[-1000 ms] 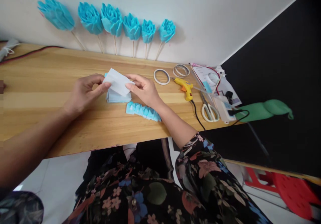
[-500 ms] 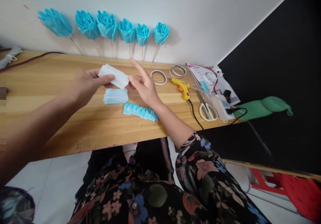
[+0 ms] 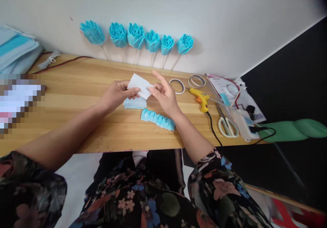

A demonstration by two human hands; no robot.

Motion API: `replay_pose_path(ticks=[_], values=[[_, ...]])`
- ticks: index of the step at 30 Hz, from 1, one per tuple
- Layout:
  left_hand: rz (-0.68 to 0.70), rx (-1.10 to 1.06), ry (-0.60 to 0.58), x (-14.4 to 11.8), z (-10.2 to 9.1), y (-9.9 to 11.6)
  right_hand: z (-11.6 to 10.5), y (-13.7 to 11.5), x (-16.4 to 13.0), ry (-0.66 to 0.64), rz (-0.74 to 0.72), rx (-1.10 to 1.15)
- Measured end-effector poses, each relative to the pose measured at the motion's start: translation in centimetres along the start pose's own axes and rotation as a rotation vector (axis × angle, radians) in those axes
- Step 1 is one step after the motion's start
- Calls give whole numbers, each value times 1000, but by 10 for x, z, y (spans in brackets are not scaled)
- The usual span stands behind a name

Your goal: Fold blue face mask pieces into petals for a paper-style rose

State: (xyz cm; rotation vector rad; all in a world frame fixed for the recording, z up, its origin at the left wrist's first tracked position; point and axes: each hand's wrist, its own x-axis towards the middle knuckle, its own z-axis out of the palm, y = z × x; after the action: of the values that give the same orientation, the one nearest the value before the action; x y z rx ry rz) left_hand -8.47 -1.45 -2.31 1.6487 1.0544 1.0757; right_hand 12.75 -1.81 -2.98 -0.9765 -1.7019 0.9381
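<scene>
My left hand (image 3: 116,95) and my right hand (image 3: 165,93) both pinch a small white sheet (image 3: 140,85), held just above the wooden table (image 3: 76,85). My right index finger sticks out straight. Under the sheet lies a small stack of pale blue sheets (image 3: 134,103). A pleated blue paper strip (image 3: 157,119) lies on the table just in front of my right wrist.
Several blue paper flowers on sticks (image 3: 143,40) lean on the wall. To the right lie two tape rolls (image 3: 177,86), a yellow glue gun (image 3: 200,98), white scissors (image 3: 227,126), a power strip (image 3: 244,125) and papers. A blue packet (image 3: 15,50) sits far left.
The camera view has shifted left, showing more of the table's left side. My hands have drawn closer together on the white sheet, which stays above the blue stack.
</scene>
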Motion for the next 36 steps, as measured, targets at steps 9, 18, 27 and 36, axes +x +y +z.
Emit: replay_pose_path(ticks=[9,18,27,36], values=[[-25,18,18,-1,2,-2,0,4,-1,-15,-9,-107],[12,11,95,0,-1,7,-5,9,2,68,-31,-158],[37,-95,162,3,-9,9,-14,10,5,75,20,-154],[-34,-113,358,21,-24,-13,-12,18,6,-167,53,-554]])
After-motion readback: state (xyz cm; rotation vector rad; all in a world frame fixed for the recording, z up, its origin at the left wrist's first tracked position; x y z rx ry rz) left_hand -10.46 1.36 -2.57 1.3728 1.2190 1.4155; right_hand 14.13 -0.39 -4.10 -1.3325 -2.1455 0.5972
